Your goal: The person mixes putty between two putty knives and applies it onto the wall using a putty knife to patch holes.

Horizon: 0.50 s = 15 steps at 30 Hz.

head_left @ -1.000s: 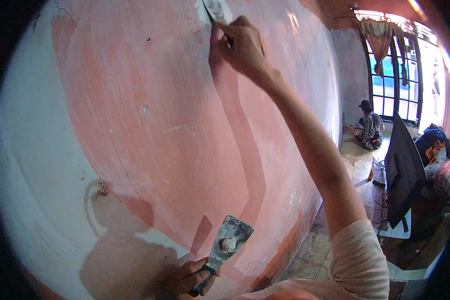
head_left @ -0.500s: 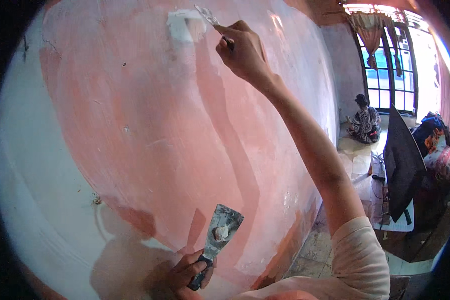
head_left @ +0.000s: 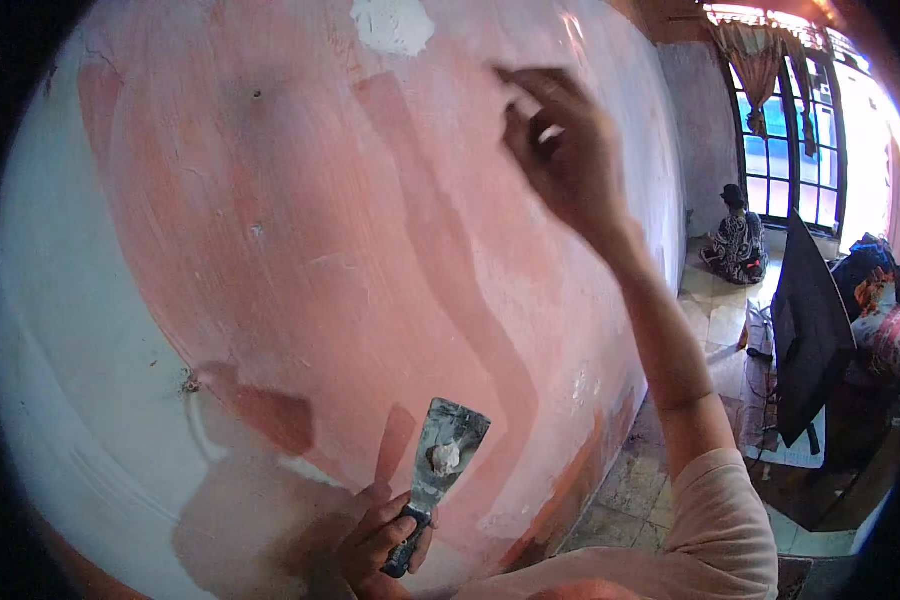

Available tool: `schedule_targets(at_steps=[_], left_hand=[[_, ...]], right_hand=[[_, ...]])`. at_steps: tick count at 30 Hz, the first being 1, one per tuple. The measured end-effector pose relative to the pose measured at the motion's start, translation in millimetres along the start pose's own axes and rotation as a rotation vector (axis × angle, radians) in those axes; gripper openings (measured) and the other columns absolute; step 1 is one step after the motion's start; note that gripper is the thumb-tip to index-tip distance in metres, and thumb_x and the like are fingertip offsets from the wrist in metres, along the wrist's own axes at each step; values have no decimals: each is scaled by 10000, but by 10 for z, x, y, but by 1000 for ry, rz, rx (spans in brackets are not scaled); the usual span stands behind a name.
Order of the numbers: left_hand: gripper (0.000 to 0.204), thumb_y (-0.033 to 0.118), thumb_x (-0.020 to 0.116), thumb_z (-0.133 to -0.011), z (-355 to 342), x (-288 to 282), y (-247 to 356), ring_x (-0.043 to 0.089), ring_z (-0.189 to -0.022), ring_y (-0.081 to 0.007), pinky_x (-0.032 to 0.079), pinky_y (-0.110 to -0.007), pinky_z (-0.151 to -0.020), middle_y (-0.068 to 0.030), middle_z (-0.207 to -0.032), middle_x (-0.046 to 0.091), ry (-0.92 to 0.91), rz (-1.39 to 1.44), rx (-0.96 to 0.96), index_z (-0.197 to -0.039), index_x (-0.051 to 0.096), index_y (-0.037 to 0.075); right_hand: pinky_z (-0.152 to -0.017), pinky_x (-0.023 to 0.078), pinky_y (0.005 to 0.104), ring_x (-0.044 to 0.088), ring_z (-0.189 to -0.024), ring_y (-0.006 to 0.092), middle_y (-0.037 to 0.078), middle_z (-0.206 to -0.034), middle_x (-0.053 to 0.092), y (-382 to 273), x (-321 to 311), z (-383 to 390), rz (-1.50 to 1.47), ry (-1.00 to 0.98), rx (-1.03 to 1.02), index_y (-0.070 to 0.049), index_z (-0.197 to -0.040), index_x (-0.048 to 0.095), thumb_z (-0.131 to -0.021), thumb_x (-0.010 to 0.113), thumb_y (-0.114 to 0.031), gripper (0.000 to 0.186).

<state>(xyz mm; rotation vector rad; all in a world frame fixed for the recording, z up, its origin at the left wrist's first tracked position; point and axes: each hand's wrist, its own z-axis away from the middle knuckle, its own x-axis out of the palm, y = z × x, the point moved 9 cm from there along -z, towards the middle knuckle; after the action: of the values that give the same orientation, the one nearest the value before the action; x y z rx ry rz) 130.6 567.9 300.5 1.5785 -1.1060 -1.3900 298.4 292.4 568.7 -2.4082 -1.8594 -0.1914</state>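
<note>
My left hand (head_left: 380, 540) is closed round the dark handle of a wide putty knife (head_left: 438, 490), its blade pointing up. A lump of white putty (head_left: 445, 458) sits on that blade. Higher up, my right hand (head_left: 570, 150) is curled in front of the wall and smeared by motion. Its fingers are closed on a smaller putty knife, now mostly hidden by the hand and blur. Up and to the left of this hand, a white putty patch (head_left: 394, 26) shows whole on the pink wall (head_left: 310, 300).
Pale paint covers the wall's left part, with a small hole (head_left: 190, 381) there. At the far right a person (head_left: 738, 240) sits on the tiled floor near a barred window (head_left: 790, 140). A dark flat panel (head_left: 808, 330) and heaped belongings (head_left: 875, 300) stand nearer.
My right hand has moved right and down, away from the white patch, and the small knife's blade has gone out of sight. My left hand holds the wide knife almost unmoved.
</note>
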Motion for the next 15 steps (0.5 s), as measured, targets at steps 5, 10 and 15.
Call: schedule_targets(at_steps=[5, 10, 15], left_hand=[[311, 201, 507, -860, -8, -48, -46, 558, -562, -153, 476, -255, -510, -156, -802, 604, 390, -97, 164, -1083, 500, -16], [220, 165, 405, -997, -431, 167, 505, 518, -487, -144, 466, -278, -473, -85, -699, 571, 132, -196, 499, -1127, 484, 6], [252, 235, 358, -1015, -983, 779, 97, 486, -462, -118, 423, -260, -424, -53, -615, 493, -147, 292, 125, -1096, 461, 20]], right_hand=[[-558, 539, 227, 649, -756, 133, 137, -1101, 620, 573, -216, -46, -472, 19, 321, 10, -1312, 476, -950, 531, -220, 432], [-542, 506, 217, 626, -703, 118, 125, -1025, 652, 262, 74, 1080, -729, -338, 694, -9, -1337, 444, -965, 479, -196, 418], [-471, 432, 187, 516, -536, 49, 81, -867, 653, 192, -438, 2235, -650, -416, 1013, -5, -1326, 459, -958, 517, -152, 400]])
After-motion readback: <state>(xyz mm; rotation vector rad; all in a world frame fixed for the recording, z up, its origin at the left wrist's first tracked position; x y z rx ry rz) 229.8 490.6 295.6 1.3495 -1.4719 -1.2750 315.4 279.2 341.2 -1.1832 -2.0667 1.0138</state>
